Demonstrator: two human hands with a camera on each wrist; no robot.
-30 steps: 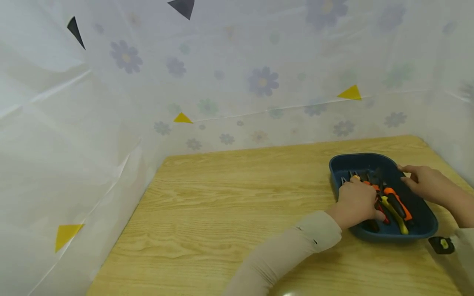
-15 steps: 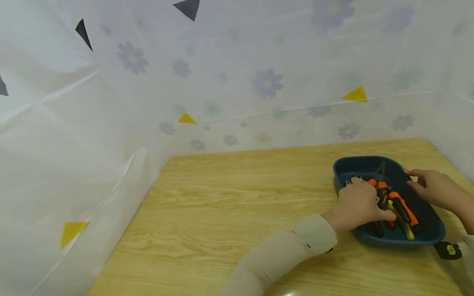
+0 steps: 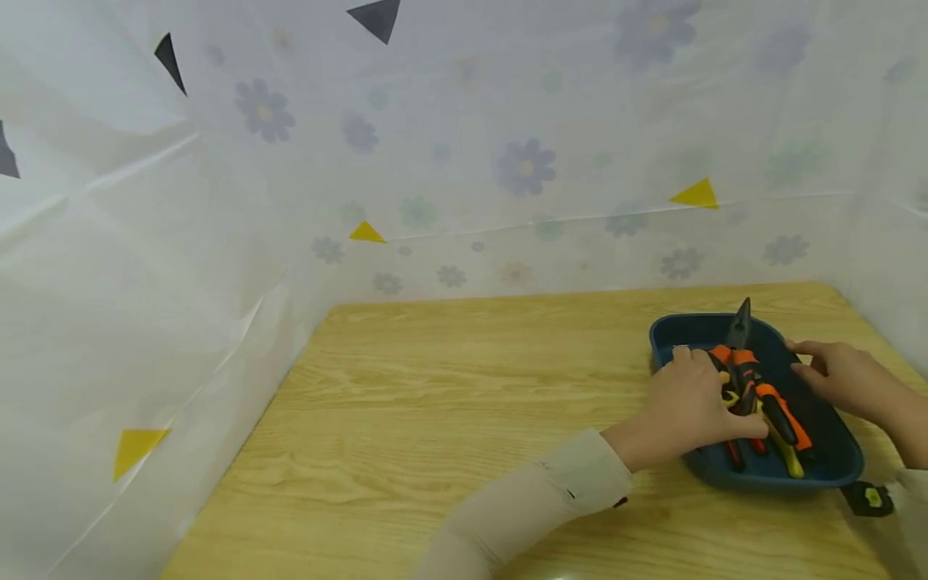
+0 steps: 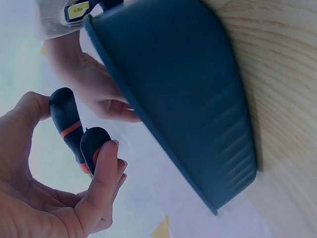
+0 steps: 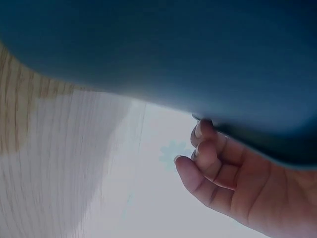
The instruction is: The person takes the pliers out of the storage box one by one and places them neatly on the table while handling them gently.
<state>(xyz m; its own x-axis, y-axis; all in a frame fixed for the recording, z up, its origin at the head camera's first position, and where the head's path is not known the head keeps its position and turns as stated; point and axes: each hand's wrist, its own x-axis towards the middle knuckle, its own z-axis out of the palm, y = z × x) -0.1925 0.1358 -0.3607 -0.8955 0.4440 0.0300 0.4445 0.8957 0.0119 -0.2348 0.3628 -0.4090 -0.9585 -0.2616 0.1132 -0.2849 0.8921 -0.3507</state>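
A pair of needle-nose pliers (image 3: 739, 329) with black and orange handles tilts up over the dark blue tray (image 3: 844, 451), its nose rising above the far rim. My left hand (image 3: 685, 403) grips it; in the left wrist view both handles (image 4: 67, 116) lie between thumb and fingers, outside the tray wall. More hand tools lie in the tray, among them an orange-and-black handled tool (image 3: 779, 415) and a yellow handle (image 3: 789, 459). My right hand (image 3: 851, 383) holds the tray's right rim, thumb over the edge; the right wrist view shows curled fingers (image 5: 205, 158) at the rim.
The tray stands at the right of a wood-grain table (image 3: 464, 403). A white flowered sheet (image 3: 449, 185) hangs behind, another at the left side. A black wrist strap device (image 3: 867, 499) sits by the right sleeve, close to the tray's near corner.
My left hand has drawn the needle-nose pliers up from among the other tools, and their nose now points upward. My right hand has stayed at the tray's rim.
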